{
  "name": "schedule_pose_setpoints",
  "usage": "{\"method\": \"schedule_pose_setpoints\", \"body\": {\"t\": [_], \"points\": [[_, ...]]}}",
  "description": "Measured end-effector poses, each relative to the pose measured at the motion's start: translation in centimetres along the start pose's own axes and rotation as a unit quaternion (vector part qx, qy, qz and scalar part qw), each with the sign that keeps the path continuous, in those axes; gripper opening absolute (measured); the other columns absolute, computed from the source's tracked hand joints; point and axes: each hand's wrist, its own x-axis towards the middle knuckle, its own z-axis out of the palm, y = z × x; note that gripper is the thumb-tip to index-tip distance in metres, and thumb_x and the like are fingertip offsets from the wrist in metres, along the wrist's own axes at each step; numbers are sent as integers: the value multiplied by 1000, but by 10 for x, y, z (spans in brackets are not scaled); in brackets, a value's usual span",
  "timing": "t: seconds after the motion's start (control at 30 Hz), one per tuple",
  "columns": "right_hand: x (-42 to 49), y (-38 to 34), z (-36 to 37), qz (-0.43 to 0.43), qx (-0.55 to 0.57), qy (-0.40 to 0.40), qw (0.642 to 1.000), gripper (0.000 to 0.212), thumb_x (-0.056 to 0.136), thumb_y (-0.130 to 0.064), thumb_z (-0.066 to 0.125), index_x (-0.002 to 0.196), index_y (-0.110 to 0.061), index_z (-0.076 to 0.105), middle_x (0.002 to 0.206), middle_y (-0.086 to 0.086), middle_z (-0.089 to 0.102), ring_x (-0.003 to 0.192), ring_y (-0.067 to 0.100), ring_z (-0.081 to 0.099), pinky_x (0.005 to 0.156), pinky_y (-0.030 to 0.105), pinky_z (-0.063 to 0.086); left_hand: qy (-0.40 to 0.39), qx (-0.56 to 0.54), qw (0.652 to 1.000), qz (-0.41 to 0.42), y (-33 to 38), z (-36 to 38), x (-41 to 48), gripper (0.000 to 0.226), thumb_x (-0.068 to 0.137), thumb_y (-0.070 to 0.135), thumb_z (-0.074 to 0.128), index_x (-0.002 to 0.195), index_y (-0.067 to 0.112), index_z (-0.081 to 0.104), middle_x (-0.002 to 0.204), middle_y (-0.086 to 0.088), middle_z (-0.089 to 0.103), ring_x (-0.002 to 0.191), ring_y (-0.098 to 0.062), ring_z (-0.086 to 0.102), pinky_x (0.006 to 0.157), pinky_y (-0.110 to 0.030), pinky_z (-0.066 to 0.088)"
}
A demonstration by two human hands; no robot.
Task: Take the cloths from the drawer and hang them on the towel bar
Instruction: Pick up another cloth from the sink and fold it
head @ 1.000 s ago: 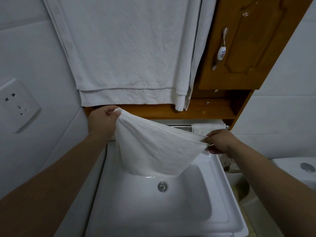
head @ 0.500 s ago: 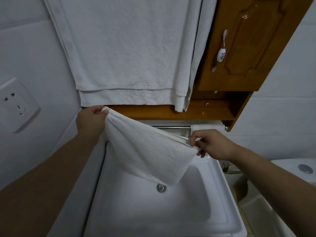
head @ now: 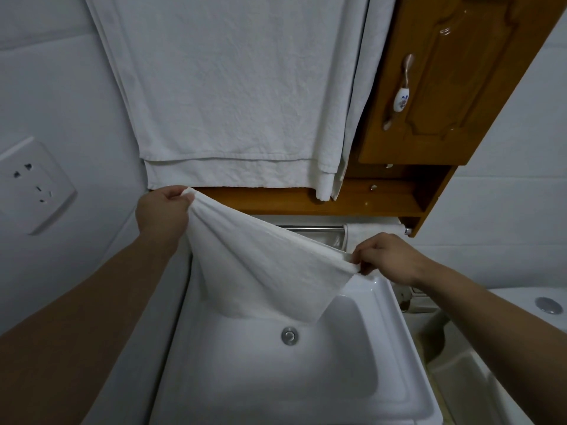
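**A:** Since a second ago both hands have drifted left with the cloth (head: 270,271), right one dropping a bit lower.

**B:** Yep. Left hand (head: 161,210) is raised, pinching one corner; right hand (head: 383,256) pinches the other, arms stretched forward. Cloth sags between them over the sink (head: 395,329), in front of the towel bar (head: 310,229). Sink basin's got just the drain (head: 289,335) in it.
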Motion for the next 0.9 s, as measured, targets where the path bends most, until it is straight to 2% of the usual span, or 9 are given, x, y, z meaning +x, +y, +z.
{"method": "schedule_pose_setpoints", "body": {"t": [0.1,0.17,0.23,0.33,0.47,0.53,0.6,0.73,0.9], "points": [[-5,-3,-1,-36,-83,3,996,20,93,-33,63,83,-20,74,83,-5,70,77,13,65,74,31,56,3,-1,1000,-8,-2,-1,1,25,82,26,72,107,21,76,101,-1,73,94,-26,69,86,-50,58],[-4,-4,1,-47,-117,55,990,23,86,-44,70,79,-22,70,83,-6,67,76,12,62,72,32,54,7,-1,1000,-8,-2,0,0,27,81,27,72,107,21,76,101,0,73,94,-25,70,86,-49,59],[-2,-5,-1,-51,-72,107,990,21,86,-44,70,80,-23,71,85,-7,68,78,11,63,75,33,56,10,-4,1000,-11,-3,0,0,28,81,27,72,107,20,76,101,0,73,94,-25,70,86,-49,59],[-2,-7,-9,-32,85,155,984,15,91,-32,67,86,-20,73,87,-4,72,79,11,69,80,34,59,8,-9,1000,-10,-2,1,-2,28,84,24,72,111,19,75,105,-4,73,96,-27,69,83,-48,60],[-2,-16,-15,-2,202,223,954,4,93,-19,66,95,-16,69,95,5,68,87,19,68,78,30,60,-8,-29,1000,1,0,6,-5,29,88,17,70,116,15,72,107,-4,70,93,-25,67,68,-32,56],[1,-20,-19,19,243,246,938,17,92,-13,68,107,-20,62,98,6,64,88,20,66,71,26,57,-21,-43,999,-5,3,8,-7,29,88,16,70,117,14,72,107,-5,70,90,-24,65,61,-27,52],[6,-21,-22,50,223,259,939,28,91,-13,69,115,-23,58,100,4,62,91,22,64,72,29,57,-38,-56,998,-11,5,8,-8,29,88,15,71,117,14,71,105,-5,70,90,-24,66,59,-25,51],[12,-26,-19,99,172,299,934,21,89,-16,68,105,-28,61,100,-9,58,92,21,59,90,49,57,-66,-69,995,-13,6,13,-13,19,84,14,75,103,17,75,96,3,71,96,-22,68,64,-24,54],[15,-60,-1,43,180,283,941,15,87,-9,61,94,-21,64,92,-4,62,81,20,63,77,46,62,-109,-42,993,3,14,35,-34,14,75,24,82,88,23,77,91,2,76,92,-19,71,87,-43,59]]}}
